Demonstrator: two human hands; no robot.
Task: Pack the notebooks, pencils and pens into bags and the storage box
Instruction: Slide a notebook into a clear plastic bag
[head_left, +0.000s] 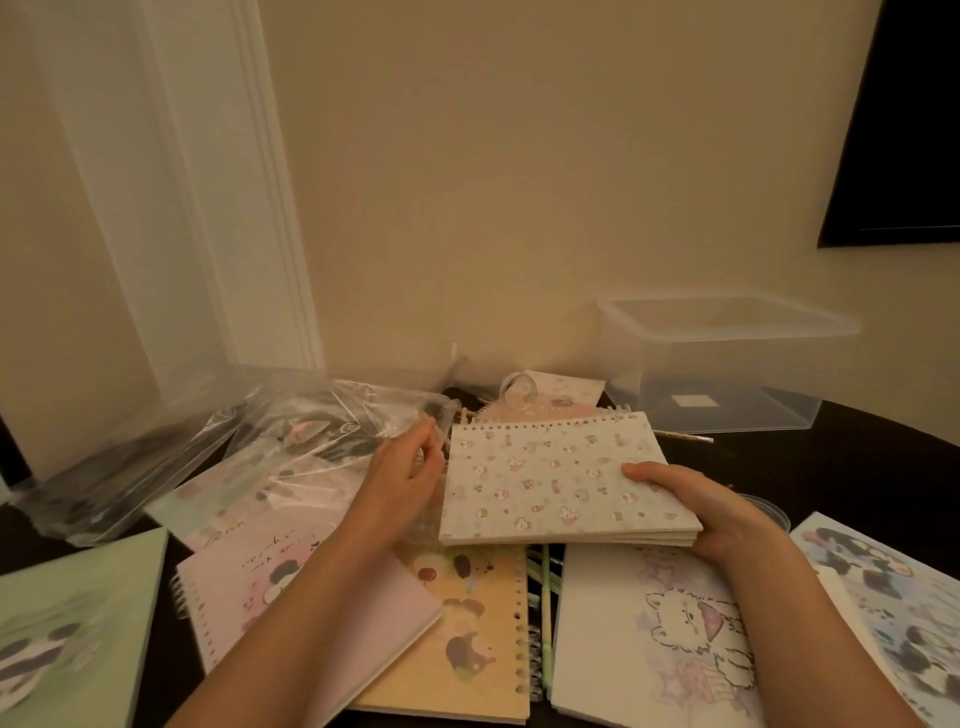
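My right hand (691, 506) grips the right edge of a white spiral notebook (550, 478) with small printed figures, held just above the table. At the notebook's left edge, my left hand (408, 473) pinches the edge of a clear plastic bag (291, 431). Below lie a pink notebook (291, 587), a yellow notebook (467, 623), a white cat notebook (649, 639), a green one (67, 623) and a blue one (893, 597). Green pens (545, 582) show between the yellow and white notebooks. The clear storage box (727, 358) stands open at the back right.
More crumpled clear bags (114, 483) lie at the left by the wall. A pink notebook with a clear ring (519, 397) and a pencil (680, 436) sit behind the held notebook. A round clear lid (769, 512) lies right of my hand. The table (857, 467) is dark.
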